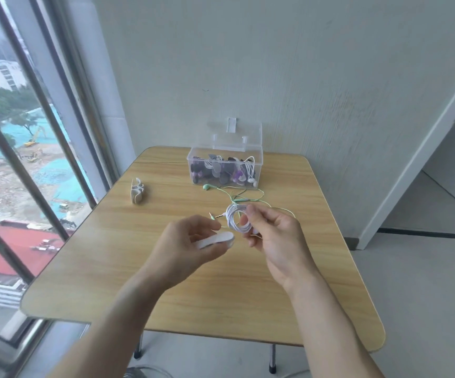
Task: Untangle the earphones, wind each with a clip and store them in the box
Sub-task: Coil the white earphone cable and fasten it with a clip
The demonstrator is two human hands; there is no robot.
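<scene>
White earphone coil in R hand grip, clip in L hand.

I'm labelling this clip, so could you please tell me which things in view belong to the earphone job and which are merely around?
Belonging to the job:
- coiled white earphones in the right hand
- white clip in the left hand
- green earphones loose on the table
- spare clips
- clear box, lid open, already part filled

Merely around:
- window
- wall
</scene>
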